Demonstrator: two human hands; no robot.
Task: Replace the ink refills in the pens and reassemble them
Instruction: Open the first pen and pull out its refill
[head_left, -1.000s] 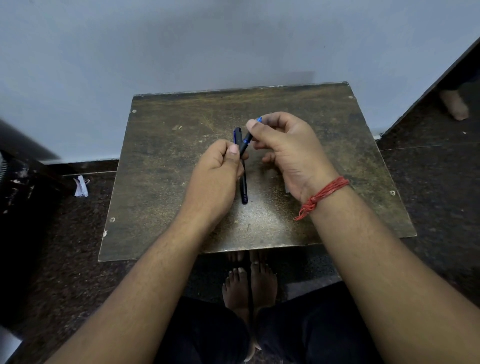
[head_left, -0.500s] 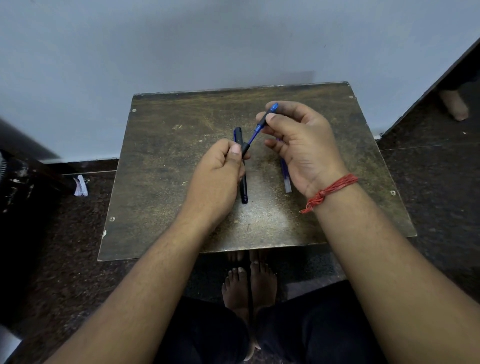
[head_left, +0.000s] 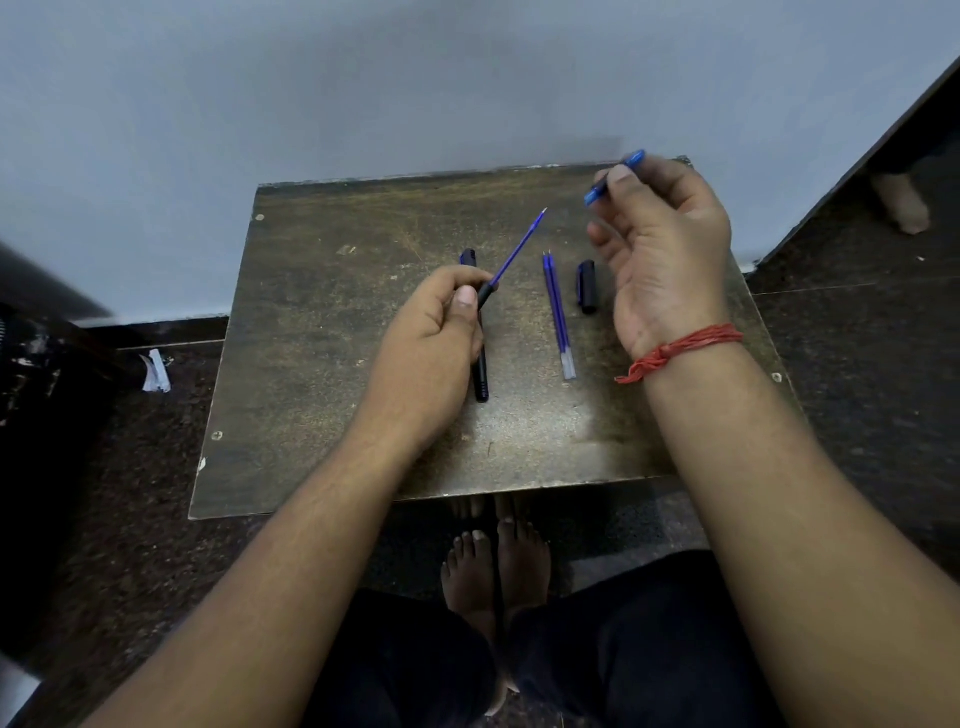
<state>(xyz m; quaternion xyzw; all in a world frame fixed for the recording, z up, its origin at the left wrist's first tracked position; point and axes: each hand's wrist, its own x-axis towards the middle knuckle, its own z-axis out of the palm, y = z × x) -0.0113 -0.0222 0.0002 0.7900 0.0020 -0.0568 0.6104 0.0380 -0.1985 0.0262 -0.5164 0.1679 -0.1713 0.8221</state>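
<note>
Since half a second ago the right hand (head_left: 662, 254) has pulled away up and to the right, toward the far right corner of the table (head_left: 311, 364), and it took the blue tip piece (head_left: 615, 176) with it, so the refill (head_left: 517, 249) now stands bare. This hand is raised with the palm side toward the left; thumb and forefinger pinch the tip piece, and the other fingers are loosely curled below it. The left hand (head_left: 436, 343) stays low over the middle of the table, fingers wrapped around the black pen barrel (head_left: 485, 295), thumb on top. From the barrel the thin blue refill points up and to the right, free in the air. Under this hand a second black pen (head_left: 480, 364) lies on the table, partly covered. Between the two hands lie two spare refills (head_left: 558, 312) side by side, touching each other, and just beside them on the right a black cap (head_left: 587, 286). A red thread (head_left: 680, 351) is tied on the right wrist.
</note>
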